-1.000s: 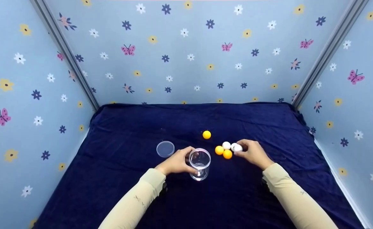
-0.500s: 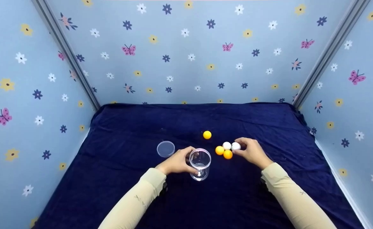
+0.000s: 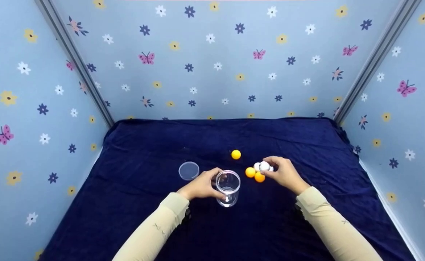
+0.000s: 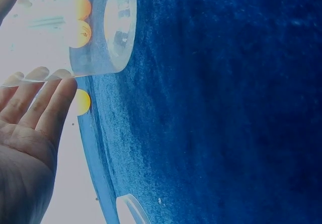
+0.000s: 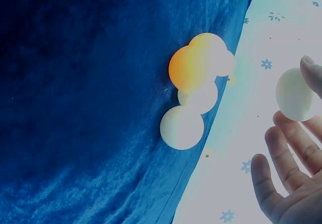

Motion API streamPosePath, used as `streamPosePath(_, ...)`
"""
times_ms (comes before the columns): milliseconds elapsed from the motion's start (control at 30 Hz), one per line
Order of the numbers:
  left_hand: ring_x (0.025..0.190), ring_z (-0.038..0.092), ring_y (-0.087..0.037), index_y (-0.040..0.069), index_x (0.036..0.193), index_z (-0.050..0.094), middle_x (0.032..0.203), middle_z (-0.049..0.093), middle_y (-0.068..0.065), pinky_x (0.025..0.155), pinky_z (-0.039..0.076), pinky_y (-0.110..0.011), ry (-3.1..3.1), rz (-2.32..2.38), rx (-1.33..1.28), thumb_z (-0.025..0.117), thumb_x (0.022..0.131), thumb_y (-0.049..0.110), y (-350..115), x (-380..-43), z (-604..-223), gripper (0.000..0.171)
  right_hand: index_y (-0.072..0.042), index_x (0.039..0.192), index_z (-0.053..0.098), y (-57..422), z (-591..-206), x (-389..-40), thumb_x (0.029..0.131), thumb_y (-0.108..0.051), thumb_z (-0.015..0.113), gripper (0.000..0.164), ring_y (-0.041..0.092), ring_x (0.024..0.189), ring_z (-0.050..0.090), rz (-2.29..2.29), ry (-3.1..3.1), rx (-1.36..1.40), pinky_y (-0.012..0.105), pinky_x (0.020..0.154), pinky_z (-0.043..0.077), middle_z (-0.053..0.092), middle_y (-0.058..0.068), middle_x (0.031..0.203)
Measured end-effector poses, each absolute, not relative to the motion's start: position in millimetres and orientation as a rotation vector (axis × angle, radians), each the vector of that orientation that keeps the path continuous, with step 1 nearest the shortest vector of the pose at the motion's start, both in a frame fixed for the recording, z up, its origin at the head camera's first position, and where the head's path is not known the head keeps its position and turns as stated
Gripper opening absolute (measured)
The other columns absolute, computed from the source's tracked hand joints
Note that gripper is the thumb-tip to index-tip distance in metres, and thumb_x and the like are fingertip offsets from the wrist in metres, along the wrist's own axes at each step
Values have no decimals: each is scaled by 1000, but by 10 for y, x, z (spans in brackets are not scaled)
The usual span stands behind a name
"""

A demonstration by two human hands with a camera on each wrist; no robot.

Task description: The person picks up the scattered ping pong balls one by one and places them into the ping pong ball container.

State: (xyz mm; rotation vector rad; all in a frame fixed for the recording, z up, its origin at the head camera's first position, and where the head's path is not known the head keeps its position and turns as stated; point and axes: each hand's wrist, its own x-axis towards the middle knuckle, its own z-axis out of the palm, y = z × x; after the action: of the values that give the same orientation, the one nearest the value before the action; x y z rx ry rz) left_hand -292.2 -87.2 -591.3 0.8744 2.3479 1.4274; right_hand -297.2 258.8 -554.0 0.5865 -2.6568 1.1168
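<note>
No word or number can be read in any view. In the left wrist view, an orange table-tennis ball, seen through the clear jar, bears a small dark print too tiny to make out. In the head view, the left sleeve carries a slanting row of dark marks, some cross-like but not legible, and the right sleeve a single small X-shaped mark.
</note>
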Motion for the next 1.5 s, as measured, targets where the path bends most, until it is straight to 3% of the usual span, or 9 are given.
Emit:
streamPosePath(100,116,76,-33,-1,134,63,125,78,-15,105,58,-43,2356,1420,872,103,70,21,-868,-2923,-5910,78,5,119,78,2558,-5517,-2949,84,-6,93,40,29,95,73,1127,-2639,591,30,83,60,81,18,112)
streamPosePath(333,116,76,-31,0,133,63,124,78,-13,104,58,-41,2359,1404,859,103,70,22,-864,-2924,-5917,78,5,121,78,2501,-5483,-2917,85,-7,93,41,30,96,73,1146,-2613,625,46,83,64,81,18,113)
streamPosePath(533,116,76,-30,0,134,63,124,78,-12,103,58,-35,2351,1407,864,103,71,21,-874,-2925,-5930,78,4,121,78,2475,-5466,-2901,85,-9,93,42,29,92,71,1157,-2603,645,37,79,61,81,16,112)
streamPosePath(867,115,76,-29,-1,132,63,124,79,-13,103,58,-33,2350,1411,863,103,71,18,-887,-2917,-5936,76,5,120,78,2439,-5456,-2865,84,-6,93,41,31,88,71,1214,-2572,674,49,77,62,81,17,112)
streamPosePath(1067,117,75,-36,-2,133,62,127,77,-20,103,58,-33,2339,1416,858,103,71,16,-873,-2930,-5918,76,7,118,77,2435,-5451,-2860,82,-3,93,41,32,85,71,1238,-2507,699,47,74,62,81,18,109)
streamPosePath(1267,117,76,-34,0,133,63,126,78,-16,103,58,-33,2354,1392,865,103,71,18,-866,-2937,-5922,76,5,116,78,2415,-5442,-2844,79,0,94,41,23,84,71,1220,-2463,729,39,74,63,81,16,105)
streamPosePath(1500,116,76,-31,1,131,63,124,79,-12,103,58,-35,2377,1378,870,103,71,19,-867,-2943,-5924,75,3,116,79,2356,-5419,-2827,78,0,95,41,17,91,71,1215,-2455,758,46,80,66,80,14,109)
